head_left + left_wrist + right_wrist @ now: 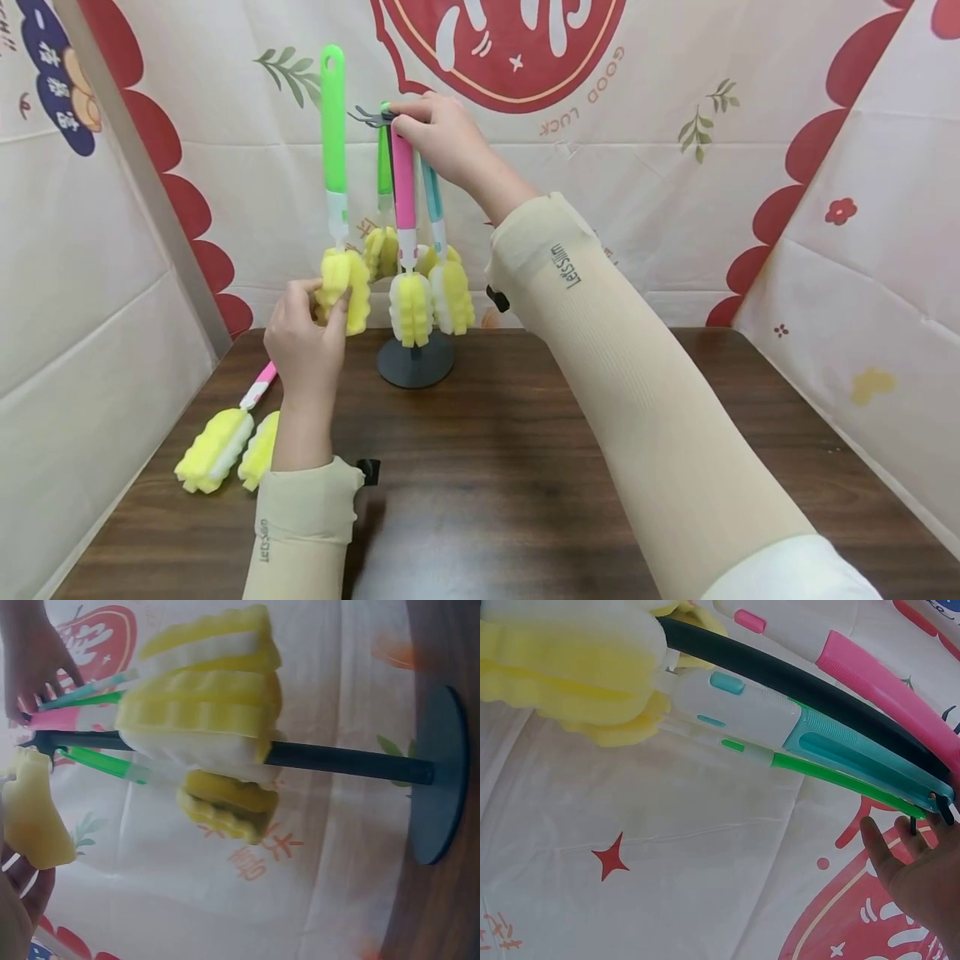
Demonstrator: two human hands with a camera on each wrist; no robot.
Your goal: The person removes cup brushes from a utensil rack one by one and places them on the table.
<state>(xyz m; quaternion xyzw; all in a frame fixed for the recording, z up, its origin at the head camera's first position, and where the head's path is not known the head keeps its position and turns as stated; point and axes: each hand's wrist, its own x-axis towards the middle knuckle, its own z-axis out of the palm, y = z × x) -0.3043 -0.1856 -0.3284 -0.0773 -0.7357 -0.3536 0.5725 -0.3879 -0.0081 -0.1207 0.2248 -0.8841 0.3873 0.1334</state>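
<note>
A printed cloth [645, 217] fills the back of the head view, and a brown table [570, 467] spans the lower frame. A dark stand [330, 757] rises near the table's back edge, its round base at the frame's centre. On it hang a pink brush [407, 237], a teal brush [437, 237] and a green brush [385, 179]. Another brush with a green handle [335, 187] stands upright in the left hand, left of centre. A pink-handled brush [215, 448] lies at lower left, with a yellow sponge [259, 454] beside it, partly hidden by the left arm.

The left hand [306, 329] pinches the upright brush's sponge, thumb in front, fingers curled behind. The right hand [442, 137], upper centre, has thumb and index finger pinching the stand's top beside the pink handle's end; its other fingers spread apart.
</note>
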